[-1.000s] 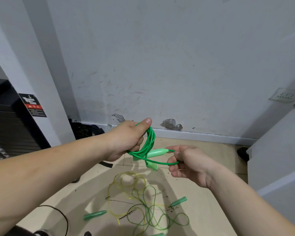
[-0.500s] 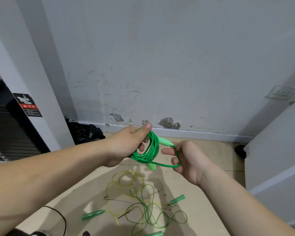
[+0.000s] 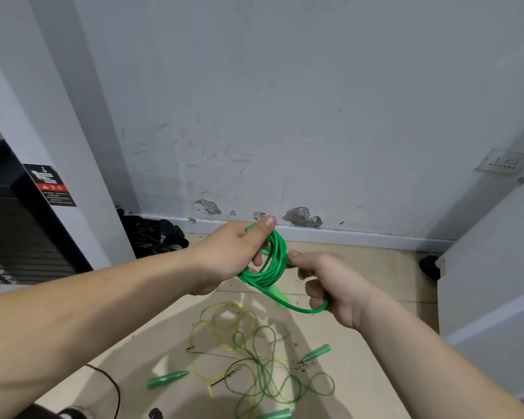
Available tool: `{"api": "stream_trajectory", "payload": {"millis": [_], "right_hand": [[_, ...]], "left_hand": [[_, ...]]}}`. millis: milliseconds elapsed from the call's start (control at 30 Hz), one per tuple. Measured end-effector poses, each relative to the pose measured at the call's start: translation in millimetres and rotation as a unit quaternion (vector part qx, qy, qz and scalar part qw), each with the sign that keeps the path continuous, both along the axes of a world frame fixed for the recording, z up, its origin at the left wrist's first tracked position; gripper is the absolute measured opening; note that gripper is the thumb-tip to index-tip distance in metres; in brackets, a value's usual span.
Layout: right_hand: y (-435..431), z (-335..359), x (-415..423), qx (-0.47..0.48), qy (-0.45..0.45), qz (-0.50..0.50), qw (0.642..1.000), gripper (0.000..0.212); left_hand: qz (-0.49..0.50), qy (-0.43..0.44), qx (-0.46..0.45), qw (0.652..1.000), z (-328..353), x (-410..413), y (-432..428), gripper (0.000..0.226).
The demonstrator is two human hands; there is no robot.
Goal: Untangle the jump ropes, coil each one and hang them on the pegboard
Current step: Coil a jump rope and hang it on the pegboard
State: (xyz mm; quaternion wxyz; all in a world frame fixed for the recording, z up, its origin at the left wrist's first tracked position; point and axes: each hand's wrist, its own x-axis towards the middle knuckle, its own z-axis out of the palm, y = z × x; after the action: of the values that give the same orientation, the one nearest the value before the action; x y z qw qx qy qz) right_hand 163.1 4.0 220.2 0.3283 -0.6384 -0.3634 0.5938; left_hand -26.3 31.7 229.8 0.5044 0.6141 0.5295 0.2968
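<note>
A bright green jump rope (image 3: 274,261) is wound into a coil in mid-air. My left hand (image 3: 235,257) grips the coil, thumb over its top. My right hand (image 3: 330,285) holds the rope's loose end beside the coil, and a loop of rope runs under its fingers. One pale green handle (image 3: 278,294) hangs below the coil; the other handle is hidden behind my fingers. On the floor below lies a tangle of translucent yellow and green ropes (image 3: 254,358) with green handles (image 3: 167,379) (image 3: 316,352). No pegboard is in view.
A scuffed white wall stands close ahead, with a wall socket (image 3: 501,163) at the right. A black machine with a warning label (image 3: 50,184) fills the left. Dark cloth (image 3: 155,235) lies in the corner. A black cable (image 3: 109,385) crosses the floor near my feet.
My right hand has brought the pale green handle up and into the coil, where it is now hidden behind my fingers. The left hand has kept its grip on the coil.
</note>
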Motion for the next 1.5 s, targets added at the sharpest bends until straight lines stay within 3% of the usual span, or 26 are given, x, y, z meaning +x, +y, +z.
{"api": "stream_trajectory", "payload": {"millis": [133, 300, 500, 700, 800, 933, 1067, 1133, 1233, 1300, 1433, 1500], "right_hand": [[3, 0, 17, -0.010, -0.018, 0.021, 1.000, 0.014], [4, -9, 21, 0.002, -0.023, 0.069, 0.997, 0.025], [-2, -12, 17, -0.017, 0.165, 0.125, 0.978, 0.034], [-4, 2, -5, -0.027, 0.291, 0.112, 0.950, 0.049], [-6, 12, -17, -0.021, 0.341, 0.084, 0.936, 0.046], [-8, 12, -30, 0.054, 0.268, 0.041, 0.961, 0.033], [-10, 6, -30, 0.149, 0.106, 0.036, 0.983, 0.104], [-13, 9, -29, 0.176, 0.067, 0.071, 0.979, 0.113], [-13, 14, -23, 0.159, 0.079, 0.109, 0.978, 0.114], [-15, 14, -26, 0.158, 0.030, 0.122, 0.979, 0.102], [-16, 6, -31, 0.213, -0.205, 0.072, 0.953, 0.056], [-12, 5, -25, 0.211, -0.220, 0.055, 0.951, 0.048]], "left_hand": [[0.013, 0.005, -0.009, 1.000, 0, -6, 4, 0.057], [-0.023, 0.001, -0.043, 0.999, 1, -6, -3, 0.056], [-0.075, -0.123, -0.163, 0.976, 3, -3, -9, 0.051], [-0.084, -0.152, -0.178, 0.968, -2, 2, -9, 0.058], [-0.093, -0.107, -0.125, 0.982, -5, 8, -18, 0.048], [-0.020, -0.009, 0.016, 1.000, -3, 14, -17, 0.051], [0.021, -0.040, 0.038, 0.998, -3, 11, -12, 0.057], [0.022, -0.041, 0.036, 0.998, -3, 12, -12, 0.053], [0.032, -0.016, 0.049, 0.998, -4, 11, -8, 0.048], [0.047, -0.004, 0.061, 0.997, -3, 11, -5, 0.045], [0.060, 0.011, 0.071, 0.996, -1, 11, -3, 0.049], [0.069, 0.009, 0.071, 0.995, -2, 9, -1, 0.049]]}}
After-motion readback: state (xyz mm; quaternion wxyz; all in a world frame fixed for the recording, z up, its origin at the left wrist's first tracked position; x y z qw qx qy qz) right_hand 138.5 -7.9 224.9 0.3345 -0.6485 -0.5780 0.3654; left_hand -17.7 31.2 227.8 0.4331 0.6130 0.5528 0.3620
